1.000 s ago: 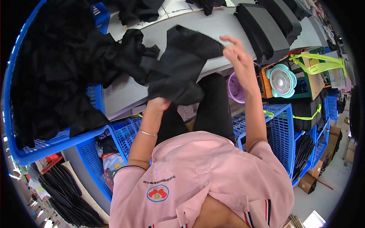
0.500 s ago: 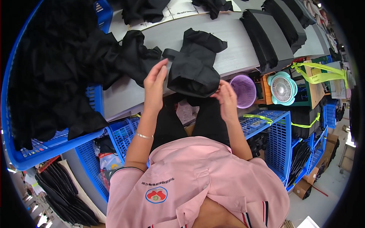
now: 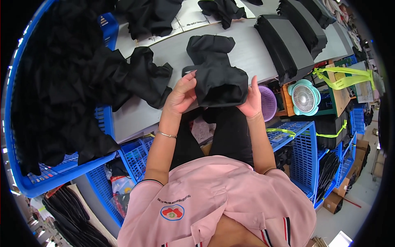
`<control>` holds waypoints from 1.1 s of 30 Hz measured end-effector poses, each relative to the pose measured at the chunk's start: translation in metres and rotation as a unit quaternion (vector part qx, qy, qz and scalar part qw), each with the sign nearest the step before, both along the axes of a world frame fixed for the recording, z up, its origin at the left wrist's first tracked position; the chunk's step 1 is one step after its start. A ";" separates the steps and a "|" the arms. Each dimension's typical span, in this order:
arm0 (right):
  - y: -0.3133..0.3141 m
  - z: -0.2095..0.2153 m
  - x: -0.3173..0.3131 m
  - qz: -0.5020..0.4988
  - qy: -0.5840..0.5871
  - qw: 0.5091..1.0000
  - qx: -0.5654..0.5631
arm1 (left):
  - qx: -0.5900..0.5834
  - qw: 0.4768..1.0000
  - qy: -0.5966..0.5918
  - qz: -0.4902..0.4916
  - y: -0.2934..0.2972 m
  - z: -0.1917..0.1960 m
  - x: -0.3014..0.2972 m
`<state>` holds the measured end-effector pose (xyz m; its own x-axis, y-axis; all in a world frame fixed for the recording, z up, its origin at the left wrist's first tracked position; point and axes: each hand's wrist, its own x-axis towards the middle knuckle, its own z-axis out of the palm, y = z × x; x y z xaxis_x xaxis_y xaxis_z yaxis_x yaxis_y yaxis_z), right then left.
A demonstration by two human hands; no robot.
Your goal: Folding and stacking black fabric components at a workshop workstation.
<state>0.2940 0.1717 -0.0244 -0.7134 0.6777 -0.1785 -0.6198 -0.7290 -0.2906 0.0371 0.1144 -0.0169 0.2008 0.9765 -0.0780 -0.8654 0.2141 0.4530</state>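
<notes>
A black fabric piece [image 3: 216,74], sewn into a tube with an open end toward me, spans both hands at the near edge of the grey table. My left hand [image 3: 184,94] pinches its left edge, thumb and fingers pressed together by a small strap or loop. At its right edge my right hand [image 3: 252,101] grips the cloth near the opening, thumb pointing up and fingers partly hidden behind it. The far part of the piece lies on the table. Just left of it rests another crumpled black fabric piece [image 3: 149,76].
A large blue basket [image 3: 61,175] heaped with black cloth stands at the left. Stacked black panels [image 3: 288,45] lie at the far right of the table [image 3: 247,45]. A purple bin [image 3: 268,103], a teal fan [image 3: 303,96] and blue crates [image 3: 302,160] stand to the right.
My left hand has come down from an open pose onto the cloth's left edge. The piece is turned, its opening now facing me, and my right hand has shifted slightly right.
</notes>
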 end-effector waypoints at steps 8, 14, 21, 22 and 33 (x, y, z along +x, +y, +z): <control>0.004 -0.006 -0.028 -0.025 -0.204 0.972 0.115 | -0.018 0.949 0.313 0.005 0.004 0.008 0.019; 0.006 0.016 -0.043 -0.376 -0.672 0.482 0.417 | -0.007 0.682 0.623 0.384 0.011 -0.005 0.010; -0.007 0.018 -0.034 -0.199 -0.477 0.830 0.209 | -0.029 0.888 0.404 0.217 -0.001 0.010 0.021; -0.009 0.017 -0.038 -0.212 -0.471 0.825 0.227 | -0.001 0.892 0.404 0.206 -0.003 0.017 0.025; 0.010 0.000 -0.036 -0.208 -0.692 0.597 0.349 | -0.043 0.833 0.430 0.344 -0.002 0.010 -0.001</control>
